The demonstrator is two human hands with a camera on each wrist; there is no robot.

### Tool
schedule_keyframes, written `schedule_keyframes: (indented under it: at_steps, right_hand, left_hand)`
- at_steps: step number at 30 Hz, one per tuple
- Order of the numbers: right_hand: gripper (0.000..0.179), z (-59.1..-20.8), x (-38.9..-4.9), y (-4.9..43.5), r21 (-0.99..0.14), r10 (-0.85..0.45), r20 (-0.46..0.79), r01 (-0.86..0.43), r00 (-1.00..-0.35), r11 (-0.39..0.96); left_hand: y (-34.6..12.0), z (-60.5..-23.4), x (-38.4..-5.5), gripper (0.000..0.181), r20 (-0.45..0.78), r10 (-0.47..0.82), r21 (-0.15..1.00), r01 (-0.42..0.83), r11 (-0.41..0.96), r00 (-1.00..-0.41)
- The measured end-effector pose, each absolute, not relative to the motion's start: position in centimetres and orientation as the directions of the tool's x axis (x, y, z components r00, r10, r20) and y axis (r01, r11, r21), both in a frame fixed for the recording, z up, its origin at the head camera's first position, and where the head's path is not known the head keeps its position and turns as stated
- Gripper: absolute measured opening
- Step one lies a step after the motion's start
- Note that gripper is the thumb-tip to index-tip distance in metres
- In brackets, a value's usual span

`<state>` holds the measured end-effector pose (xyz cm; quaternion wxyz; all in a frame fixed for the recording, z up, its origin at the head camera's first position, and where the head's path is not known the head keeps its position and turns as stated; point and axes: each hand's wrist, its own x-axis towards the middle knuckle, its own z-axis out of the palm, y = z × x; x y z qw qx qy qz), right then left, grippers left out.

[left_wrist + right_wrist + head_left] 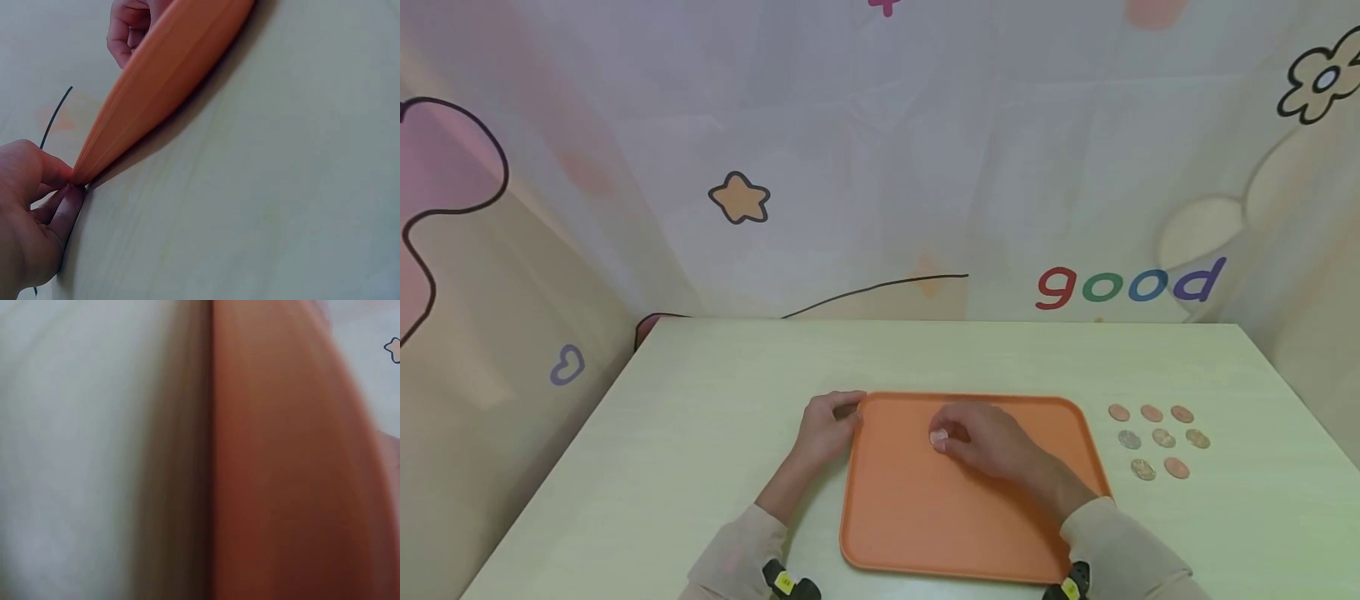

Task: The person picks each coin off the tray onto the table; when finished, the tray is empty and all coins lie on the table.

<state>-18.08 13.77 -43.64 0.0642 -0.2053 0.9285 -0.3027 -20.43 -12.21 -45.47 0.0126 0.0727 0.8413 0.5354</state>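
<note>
An orange tray (pixel 917 517) lies on the table. At its far left corner my left hand (pixel 826 429) pinches the rim between thumb and fingers; the left wrist view shows the left hand (pixel 28 212) at the tray's corner (pixel 156 81) from the side. Over the tray's upper middle, my right hand (pixel 988 437) holds a small, shiny coin (pixel 938 436) between thumb and fingertips. To the right of the tray lie several coins in loose rows, among them a copper coin (pixel 1177 467) and a silver coin (pixel 1129 439). The right wrist view shows mostly the blurred tray side (pixel 300 456).
The pale table (pixel 700 467) extends left of the tray and behind it. A printed cloth (pixel 865 192) with a star and the word "good" hangs along the table's far edge. Dark wrist cameras sit at both sleeves (pixel 741 550).
</note>
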Motion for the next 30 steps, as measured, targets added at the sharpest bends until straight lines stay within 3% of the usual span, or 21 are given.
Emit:
schedule_keyframes:
  at_steps: [9,22,30]
  right_hand:
    - [0.027,-44.1,-18.3,14.0,-0.624,-0.393,-0.013,-0.3,-0.919,0.721]
    - [0.028,-44.2,-18.4,14.4,-0.652,-0.44,0.053,-0.365,-0.896,0.664]
    - [0.028,-44.9,-18.5,15.2,-0.805,-0.378,0.03,-0.247,-0.925,0.54]
  left_hand:
    - [-12.2,-45.6,-20.5,0.035,0.053,0.135,0.902,0.106,0.418,-0.989]
    - [-12.3,-45.5,-20.4,0.035,0.07,0.132,0.907,0.118,0.404,-0.989]
    - [-12.2,-45.5,-20.5,0.035,0.046,0.125,0.907,0.094,0.411,-0.991]
